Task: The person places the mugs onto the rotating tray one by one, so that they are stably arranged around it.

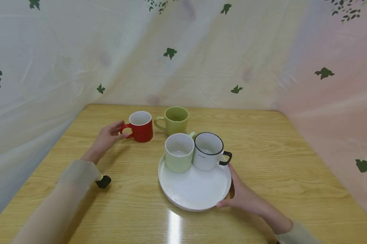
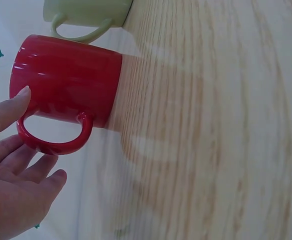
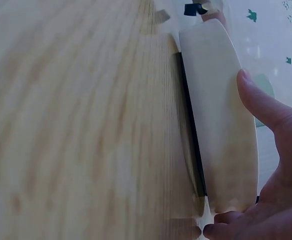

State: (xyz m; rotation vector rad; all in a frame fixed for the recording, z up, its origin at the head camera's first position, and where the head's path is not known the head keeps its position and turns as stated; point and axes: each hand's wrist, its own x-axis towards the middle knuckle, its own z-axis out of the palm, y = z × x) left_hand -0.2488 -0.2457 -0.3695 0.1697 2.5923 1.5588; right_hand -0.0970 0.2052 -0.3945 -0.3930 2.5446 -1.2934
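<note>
Mug (image 1: pixel 142 133), red, at left hand (image 1: pixel 107 137), white inside (image 1: pixel 140 118) seen only from head

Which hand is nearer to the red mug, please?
The left hand, at the handle of the red mug; the right hand is farther off, holding the white tray.

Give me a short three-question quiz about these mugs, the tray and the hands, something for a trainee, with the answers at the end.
1. How many mugs stand on the white tray?
2. True or false: the right hand holds the red mug.
3. The left hand is nearest to: A) the white tray; B) the red mug; C) the yellow-green mug.

Key: 1. Two, the pale green mug and the black-rimmed mug. 2. False; it holds the white tray. 3. B.
</note>
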